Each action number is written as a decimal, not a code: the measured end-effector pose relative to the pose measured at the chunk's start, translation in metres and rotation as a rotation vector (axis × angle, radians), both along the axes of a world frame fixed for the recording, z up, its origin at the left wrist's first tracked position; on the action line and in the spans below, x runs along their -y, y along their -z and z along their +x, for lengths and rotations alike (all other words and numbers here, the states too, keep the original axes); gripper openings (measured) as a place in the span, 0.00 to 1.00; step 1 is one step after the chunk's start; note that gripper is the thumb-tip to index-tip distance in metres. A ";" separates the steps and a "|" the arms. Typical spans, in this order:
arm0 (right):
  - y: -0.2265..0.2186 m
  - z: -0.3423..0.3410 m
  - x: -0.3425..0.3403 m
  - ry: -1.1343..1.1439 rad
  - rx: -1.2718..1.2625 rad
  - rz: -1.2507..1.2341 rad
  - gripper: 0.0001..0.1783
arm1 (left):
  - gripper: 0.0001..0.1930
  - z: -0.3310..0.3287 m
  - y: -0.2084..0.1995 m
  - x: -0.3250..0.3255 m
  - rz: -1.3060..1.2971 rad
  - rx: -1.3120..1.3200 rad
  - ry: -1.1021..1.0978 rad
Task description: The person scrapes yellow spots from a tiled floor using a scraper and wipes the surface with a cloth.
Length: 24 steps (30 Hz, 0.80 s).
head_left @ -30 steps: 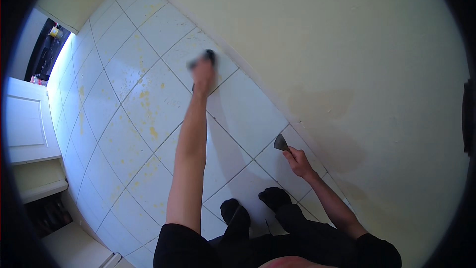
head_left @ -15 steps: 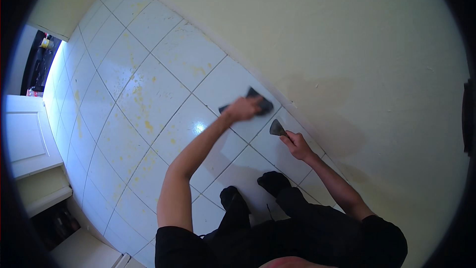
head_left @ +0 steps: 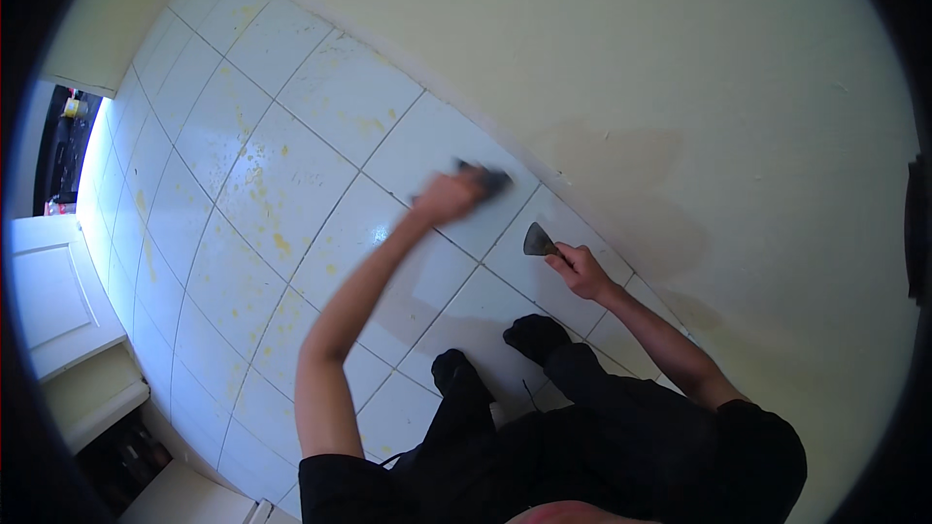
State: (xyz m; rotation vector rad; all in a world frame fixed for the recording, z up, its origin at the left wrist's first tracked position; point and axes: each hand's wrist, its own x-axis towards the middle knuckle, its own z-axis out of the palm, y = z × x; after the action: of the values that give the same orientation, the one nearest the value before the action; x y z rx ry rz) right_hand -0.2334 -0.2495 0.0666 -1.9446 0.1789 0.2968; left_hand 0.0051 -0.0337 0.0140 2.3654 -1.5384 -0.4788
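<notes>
My left hand [head_left: 451, 198], smeared by motion, is closed on a dark grey cloth [head_left: 495, 180] pressed against the white tiled floor [head_left: 408, 150] near the wall. The cloth's outline is blurred, and part of it lies hidden under the hand. In my right hand [head_left: 584, 275] is a scraper [head_left: 536, 240], its handle wrapped by my fingers. The flared grey blade points up and left, a short way to the right of the cloth. Whether the blade touches the floor I cannot tell.
Yellow spots [head_left: 279, 243] mark the tiles to the left. A cream wall [head_left: 680, 58] with damp-looking patches runs along the right. My feet in black socks [head_left: 537, 338] stand close below. At the left are a white cabinet door [head_left: 60, 286] and an open dark shelf [head_left: 126, 451].
My left hand and the cloth have shifted a little left and up along the tiles. The scraper in my right hand has moved slightly up and left. The whole view has tilted a little.
</notes>
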 end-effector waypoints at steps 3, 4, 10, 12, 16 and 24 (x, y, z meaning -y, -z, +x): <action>-0.003 0.006 0.002 -0.001 -0.012 -0.019 0.18 | 0.14 -0.047 0.016 0.036 -0.068 -0.017 0.190; -0.004 0.006 0.003 0.003 -0.023 -0.024 0.18 | 0.13 -0.048 0.017 0.041 -0.107 -0.070 0.170; -0.003 0.009 -0.017 0.031 0.004 0.008 0.18 | 0.12 0.131 0.016 -0.043 -0.056 0.265 -0.738; -0.004 0.009 -0.027 0.024 -0.019 0.024 0.18 | 0.11 0.183 -0.007 -0.084 0.259 0.307 -1.019; -0.009 0.032 -0.027 0.015 -0.002 0.063 0.17 | 0.15 0.174 -0.046 -0.092 -0.145 0.160 -1.168; -0.064 0.227 -0.128 -0.146 0.647 -0.337 0.14 | 0.25 0.062 -0.029 -0.133 -1.276 -1.328 -1.312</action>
State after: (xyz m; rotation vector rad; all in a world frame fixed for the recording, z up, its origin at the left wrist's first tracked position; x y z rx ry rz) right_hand -0.0066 -0.1214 0.1304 -2.2874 -0.3595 -0.2940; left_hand 0.0673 0.0989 0.0434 0.9887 0.4058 -0.3385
